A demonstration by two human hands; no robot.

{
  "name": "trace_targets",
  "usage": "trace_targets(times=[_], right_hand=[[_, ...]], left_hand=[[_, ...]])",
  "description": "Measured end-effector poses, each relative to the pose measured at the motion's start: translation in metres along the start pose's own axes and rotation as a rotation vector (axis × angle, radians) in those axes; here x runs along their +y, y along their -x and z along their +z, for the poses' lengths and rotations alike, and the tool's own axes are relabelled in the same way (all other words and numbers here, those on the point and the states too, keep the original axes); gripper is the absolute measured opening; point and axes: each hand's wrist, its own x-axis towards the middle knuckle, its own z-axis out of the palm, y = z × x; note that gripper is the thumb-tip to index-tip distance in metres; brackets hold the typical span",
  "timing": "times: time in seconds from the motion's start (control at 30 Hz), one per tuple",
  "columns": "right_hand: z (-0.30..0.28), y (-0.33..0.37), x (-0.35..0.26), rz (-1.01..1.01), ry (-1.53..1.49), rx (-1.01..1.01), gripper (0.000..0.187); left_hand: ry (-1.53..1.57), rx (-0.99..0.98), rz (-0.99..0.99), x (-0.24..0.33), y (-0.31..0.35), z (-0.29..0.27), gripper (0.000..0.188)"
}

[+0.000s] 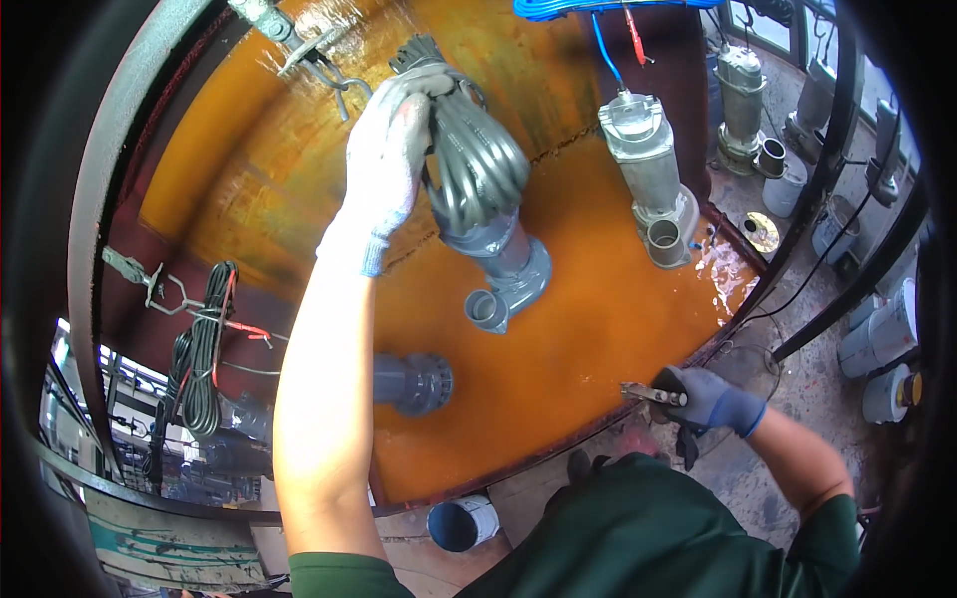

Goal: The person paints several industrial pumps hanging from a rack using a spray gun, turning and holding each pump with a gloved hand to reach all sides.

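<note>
My left hand (394, 145), in a white glove, is closed around the upper part of a looped bundle of grey cable (478, 159). Directly under the bundle is a glossy grey pump (503, 254) with a round outlet at its lower left; the cable hides its top. Lower right, my right hand (713, 399), in a grey-blue glove, grips what looks like a metal spray gun (653, 393). Its front end points left, over the near edge of the orange surface, and the fingers partly cover it. A gap separates it from the pump.
A bare-metal pump (643, 169) hangs right of the grey one, below blue cable (608, 10). Another grey pump (419, 384) is partly behind my left forearm. Chain hooks and a black cable coil (209, 349) hang left. Buckets (464, 523) stand on the floor; more pumps stand right.
</note>
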Motion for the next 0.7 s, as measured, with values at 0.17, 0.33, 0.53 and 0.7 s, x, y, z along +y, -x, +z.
trace_targets(times=[0.17,0.33,0.53,0.7], right_hand=[[0.059,0.075,0.124,0.453,-0.306,0.14,0.034],[0.097,0.159,0.234,0.582,-0.634,0.268,0.041],[0.212,0.286,0.389,0.929,0.074,0.412,0.028],[0.25,0.342,0.423,1.217,0.08,0.13,0.068]], left_hand=[[-0.084,0.075,0.064,-0.009,0.003,0.006,0.035],[-0.209,0.082,0.027,-0.015,0.013,-0.011,0.032],[0.098,0.148,-0.214,0.014,0.019,-0.016,0.029],[-0.03,0.593,-0.213,0.053,0.054,0.007,0.028]])
